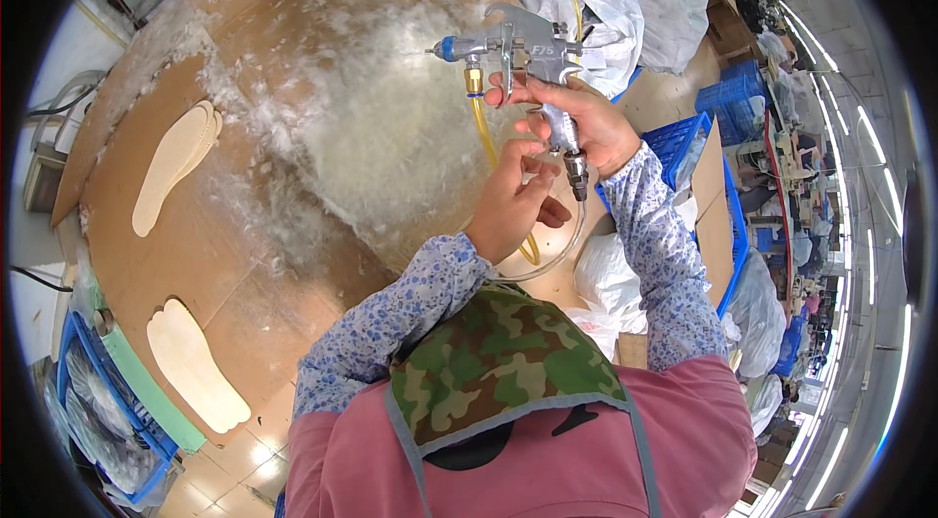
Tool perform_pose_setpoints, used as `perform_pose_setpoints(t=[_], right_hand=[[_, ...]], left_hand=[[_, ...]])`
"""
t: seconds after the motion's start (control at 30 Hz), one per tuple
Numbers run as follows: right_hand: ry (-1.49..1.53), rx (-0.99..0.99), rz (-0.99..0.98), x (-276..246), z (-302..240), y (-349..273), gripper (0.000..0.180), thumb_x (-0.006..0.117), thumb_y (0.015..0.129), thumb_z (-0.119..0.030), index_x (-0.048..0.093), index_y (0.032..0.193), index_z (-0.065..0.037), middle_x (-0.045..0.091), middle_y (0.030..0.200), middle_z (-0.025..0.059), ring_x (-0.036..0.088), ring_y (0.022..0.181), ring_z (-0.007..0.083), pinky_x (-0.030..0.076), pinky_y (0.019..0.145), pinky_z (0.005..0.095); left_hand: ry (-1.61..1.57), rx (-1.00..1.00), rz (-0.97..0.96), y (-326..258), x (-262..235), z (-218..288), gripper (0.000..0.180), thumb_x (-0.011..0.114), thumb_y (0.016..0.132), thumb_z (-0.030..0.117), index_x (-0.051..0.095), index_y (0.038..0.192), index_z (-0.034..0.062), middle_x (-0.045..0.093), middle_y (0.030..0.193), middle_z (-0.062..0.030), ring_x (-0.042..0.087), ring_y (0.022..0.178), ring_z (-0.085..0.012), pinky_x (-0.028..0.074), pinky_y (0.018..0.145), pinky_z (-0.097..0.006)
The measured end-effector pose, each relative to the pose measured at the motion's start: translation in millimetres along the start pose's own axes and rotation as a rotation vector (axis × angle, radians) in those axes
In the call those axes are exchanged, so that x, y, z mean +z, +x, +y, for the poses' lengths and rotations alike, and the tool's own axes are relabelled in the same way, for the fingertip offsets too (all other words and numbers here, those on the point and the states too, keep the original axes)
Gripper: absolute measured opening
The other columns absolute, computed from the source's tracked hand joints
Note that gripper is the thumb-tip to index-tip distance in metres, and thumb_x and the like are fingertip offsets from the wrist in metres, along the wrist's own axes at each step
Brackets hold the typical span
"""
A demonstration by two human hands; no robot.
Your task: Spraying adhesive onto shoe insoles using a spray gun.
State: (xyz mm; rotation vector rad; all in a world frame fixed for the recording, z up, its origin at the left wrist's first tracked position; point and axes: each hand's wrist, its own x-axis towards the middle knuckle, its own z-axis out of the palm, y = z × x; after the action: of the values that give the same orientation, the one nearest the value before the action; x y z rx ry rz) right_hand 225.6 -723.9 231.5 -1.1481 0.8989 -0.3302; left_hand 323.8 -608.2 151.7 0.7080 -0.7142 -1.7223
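On my left, 2 stacks of insoles (171,166) lie apart on cardboard (244,288), which probably catches the white, fluffy residue (376,142). My left hand (508,205), half curled, is just beside the spray gun (544,53); I can't tell whether it touches. My right hand (594,122) is wrapped around the handle (561,130), with the nozzle (440,50) pointing left, seemingly so the yellow hose (485,135) hangs clear.

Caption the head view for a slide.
Right hand holding a spray gun, left hand close by, pale insoles on cardboard.
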Motion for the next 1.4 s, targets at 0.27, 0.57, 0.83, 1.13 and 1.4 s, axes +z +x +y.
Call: perform_pose_setpoints(t=[0.27, 0.57, 0.83, 1.13, 1.4], right_hand=[[0.067, 0.007, -0.051, 7.8, -5.4, 2.3, 0.042, 0.051, 0.097, -0.026, 0.050, 0.128, 0.002, 0.061, 0.118, 0.0073, 0.051, 0.059, 0.0025, 0.052, 0.069, 0.0178], [0.040, -0.020, -0.067, 10.6, -5.7, -1.4, 0.038, 0.050, 0.097, -0.023, 0.052, 0.123, 0.004, 0.061, 0.118, 0.0101, 0.051, 0.056, 0.0031, 0.053, 0.072, 0.0196], [0.009, -0.054, -0.072, -2.9, -1.2, -4.8, 0.037, 0.050, 0.097, -0.021, 0.051, 0.122, 0.005, 0.061, 0.118, 0.0127, 0.053, 0.059, 0.0057, 0.053, 0.076, 0.0231], [-0.177, -0.069, 0.177, -4.3, 27.6, -9.8, 0.041, 0.054, 0.094, -0.025, 0.050, 0.128, -0.001, 0.063, 0.111, 0.0075, 0.047, 0.053, 0.0061, 0.048, 0.066, 0.0260], [-0.237, -0.002, 0.116, -1.7, 76.8, -5.5, 0.038, 0.051, 0.094, -0.018, 0.052, 0.127, 0.001, 0.062, 0.109, 0.0083, 0.045, 0.049, 0.0041, 0.048, 0.062, 0.0230]], left_hand=[[-0.091, 0.032, 0.049, 11.5, 4.8, -2.6, 0.031, 0.048, 0.096, 0.015, 0.033, 0.121, 0.0046, 0.051, 0.113, -0.0156, 0.067, 0.070, -0.0242, 0.055, 0.058, -0.031], [-0.010, 0.099, 0.081, 12.6, 11.5, -10.1, 0.025, 0.045, 0.098, 0.013, 0.038, 0.120, 0.0058, 0.052, 0.107, -0.0116, 0.066, 0.067, -0.0205, 0.051, 0.049, -0.026], [-0.056, 0.150, 0.052, 19.5, 12.1, -27.7, 0.023, 0.042, 0.099, 0.014, 0.040, 0.121, 0.0067, 0.056, 0.101, -0.0097, 0.065, 0.065, -0.0190, 0.049, 0.049, -0.025], [0.449, 0.071, -0.075, -44.3, -80.5, -26.6, 0.030, 0.049, 0.092, 0.014, 0.049, 0.119, 0.0025, 0.062, 0.108, -0.0117, 0.065, 0.077, -0.0219, 0.054, 0.064, -0.033], [1.653, -0.241, 1.614, -177.9, -427.2, 112.4, 0.043, 0.055, 0.078, 0.018, 0.055, 0.119, 0.0090, 0.055, 0.119, -0.0116, 0.049, 0.111, -0.0326, 0.043, 0.090, -0.046]])
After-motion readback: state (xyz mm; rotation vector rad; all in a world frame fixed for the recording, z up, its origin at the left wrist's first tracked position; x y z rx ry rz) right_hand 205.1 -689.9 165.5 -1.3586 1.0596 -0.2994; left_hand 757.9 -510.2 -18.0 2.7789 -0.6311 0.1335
